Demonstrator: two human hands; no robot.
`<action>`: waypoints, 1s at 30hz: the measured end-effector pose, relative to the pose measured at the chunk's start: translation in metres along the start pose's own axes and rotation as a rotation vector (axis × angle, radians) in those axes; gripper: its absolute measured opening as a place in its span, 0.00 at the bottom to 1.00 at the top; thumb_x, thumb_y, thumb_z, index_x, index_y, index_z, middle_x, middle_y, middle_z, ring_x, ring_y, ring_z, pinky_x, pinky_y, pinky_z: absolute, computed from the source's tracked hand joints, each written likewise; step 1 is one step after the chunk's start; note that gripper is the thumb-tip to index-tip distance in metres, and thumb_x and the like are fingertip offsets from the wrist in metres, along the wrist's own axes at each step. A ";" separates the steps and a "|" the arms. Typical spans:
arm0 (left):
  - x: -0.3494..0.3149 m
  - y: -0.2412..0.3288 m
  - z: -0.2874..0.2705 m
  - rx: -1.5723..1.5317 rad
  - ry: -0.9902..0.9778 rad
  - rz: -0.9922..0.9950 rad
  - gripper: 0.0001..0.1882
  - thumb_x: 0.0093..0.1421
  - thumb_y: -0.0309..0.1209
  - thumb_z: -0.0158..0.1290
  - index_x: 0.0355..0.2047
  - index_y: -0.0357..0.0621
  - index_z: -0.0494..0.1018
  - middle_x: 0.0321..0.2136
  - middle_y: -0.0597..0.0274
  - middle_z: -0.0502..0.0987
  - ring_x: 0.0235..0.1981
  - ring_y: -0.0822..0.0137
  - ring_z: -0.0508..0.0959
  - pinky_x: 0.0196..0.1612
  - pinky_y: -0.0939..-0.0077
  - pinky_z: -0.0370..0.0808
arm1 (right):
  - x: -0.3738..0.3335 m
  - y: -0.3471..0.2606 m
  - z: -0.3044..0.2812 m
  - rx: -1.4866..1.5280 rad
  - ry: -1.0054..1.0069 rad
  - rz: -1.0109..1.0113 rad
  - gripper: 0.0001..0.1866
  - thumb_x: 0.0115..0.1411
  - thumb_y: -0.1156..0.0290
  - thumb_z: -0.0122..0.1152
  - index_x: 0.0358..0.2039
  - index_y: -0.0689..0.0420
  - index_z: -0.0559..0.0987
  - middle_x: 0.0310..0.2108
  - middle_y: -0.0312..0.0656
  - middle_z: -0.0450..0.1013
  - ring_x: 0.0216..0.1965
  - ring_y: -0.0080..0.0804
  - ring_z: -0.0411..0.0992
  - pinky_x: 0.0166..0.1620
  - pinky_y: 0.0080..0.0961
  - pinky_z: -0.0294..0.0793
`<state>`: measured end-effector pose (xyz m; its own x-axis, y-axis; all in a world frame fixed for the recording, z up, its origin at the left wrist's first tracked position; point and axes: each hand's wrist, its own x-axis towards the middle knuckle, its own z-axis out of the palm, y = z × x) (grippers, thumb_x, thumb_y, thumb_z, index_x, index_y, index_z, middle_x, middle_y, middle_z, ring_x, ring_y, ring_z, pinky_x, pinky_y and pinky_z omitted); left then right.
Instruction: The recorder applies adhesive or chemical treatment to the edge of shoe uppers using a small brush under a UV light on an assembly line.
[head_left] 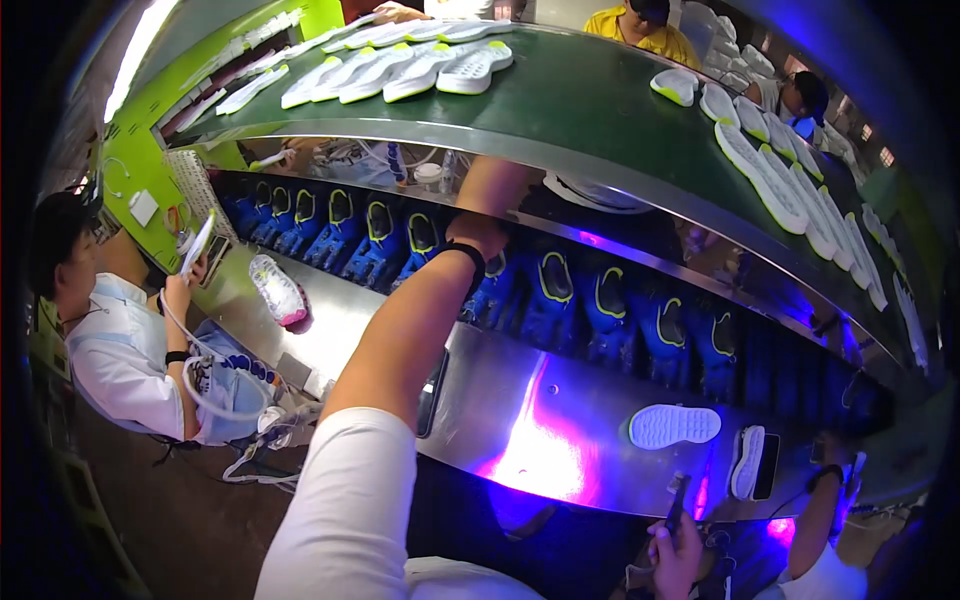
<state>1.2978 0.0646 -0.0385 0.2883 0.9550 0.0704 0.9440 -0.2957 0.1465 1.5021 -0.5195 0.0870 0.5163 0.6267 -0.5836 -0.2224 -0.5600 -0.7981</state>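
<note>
My left arm, with a black wristband, stretches far forward across the metal bench [370, 285]. My left hand [482, 233] reaches in at the row of dark blue shoe uppers [555, 290], under the edge of the raised belt; its fingers are hidden. My right hand [676, 555] is low at the right, closed around a slim dark tool [679, 497] held upright, its kind unclear. Beyond that tool a white shoe sole [675, 427] lies tread up on the bench. A second sole [747, 462] rests beside a dark phone-like slab [768, 466].
Rows of white soles [420, 72] lie on the raised green belt [560, 75]. At the left a seated co-worker [130, 330] holds a sole, near a pink-tipped sole [279, 292]. Another worker's arm [818, 520] is at the right. Purple light glares on the bench.
</note>
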 end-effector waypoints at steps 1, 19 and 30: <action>0.010 -0.011 0.020 -0.006 -0.009 -0.002 0.22 0.62 0.47 0.56 0.49 0.47 0.82 0.50 0.52 0.83 0.50 0.49 0.84 0.48 0.53 0.83 | 0.000 -0.002 -0.001 0.018 0.010 0.035 0.13 0.71 0.75 0.59 0.55 0.60 0.77 0.26 0.30 0.72 0.22 0.14 0.63 0.24 0.15 0.60; -0.003 0.108 0.051 0.000 -0.241 0.083 0.29 0.68 0.44 0.46 0.66 0.50 0.71 0.70 0.54 0.67 0.69 0.52 0.69 0.68 0.59 0.67 | 0.028 0.028 -0.014 0.021 0.035 -0.052 0.09 0.72 0.70 0.60 0.49 0.59 0.79 0.24 0.28 0.72 0.22 0.14 0.64 0.25 0.15 0.62; -0.021 0.230 0.053 -0.049 -0.373 0.110 0.22 0.71 0.40 0.44 0.60 0.49 0.76 0.66 0.53 0.71 0.71 0.54 0.65 0.72 0.59 0.59 | 0.018 0.024 -0.032 0.054 0.125 0.011 0.05 0.71 0.71 0.59 0.41 0.58 0.81 0.20 0.29 0.69 0.18 0.15 0.64 0.22 0.16 0.62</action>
<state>1.5174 -0.0219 -0.0589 0.4344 0.8580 -0.2742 0.8980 -0.3888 0.2062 1.5327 -0.5384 0.0621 0.6122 0.5460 -0.5719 -0.2711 -0.5345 -0.8005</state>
